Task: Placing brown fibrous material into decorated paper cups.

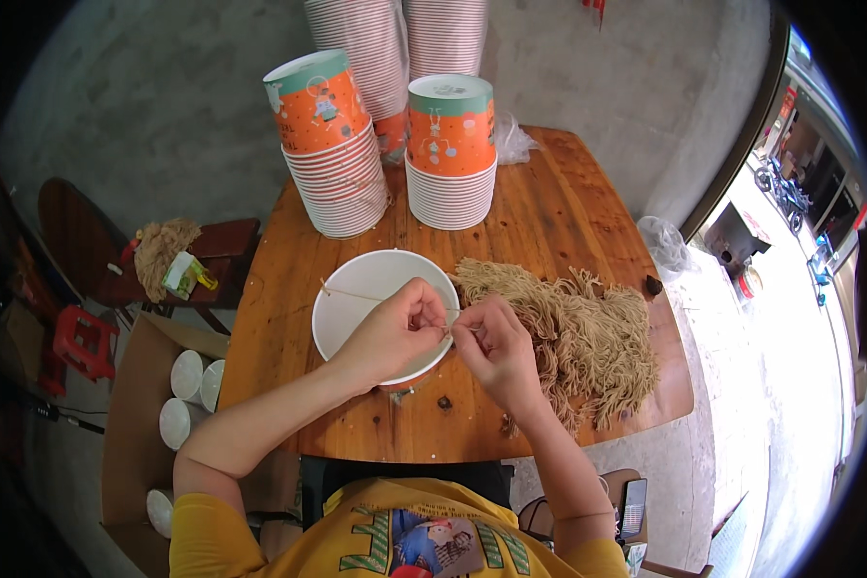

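Over the white paper tub (337, 326), my left hand (405, 323) and my right hand (494, 347) are close together, fingertips almost meeting. Both are closed in a pinch on a thin tan string (356, 295). One length of it runs left from my fingers across the tub's opening to the rim. The exact spot between the fingertips is too small to make out. Just right of my right hand lies a large heap of tan strings (592, 347), loose and wavy, spread on the wooden table (289, 405).
Two stacks of orange and green paper tubs (323, 116) stand upside down at the back, with taller plastic-wrapped stacks (443, 39) behind. Below left, a cardboard box (135, 424) holds white cups (176, 424). A red stool (85, 342) and a phone (634, 506) are nearby.
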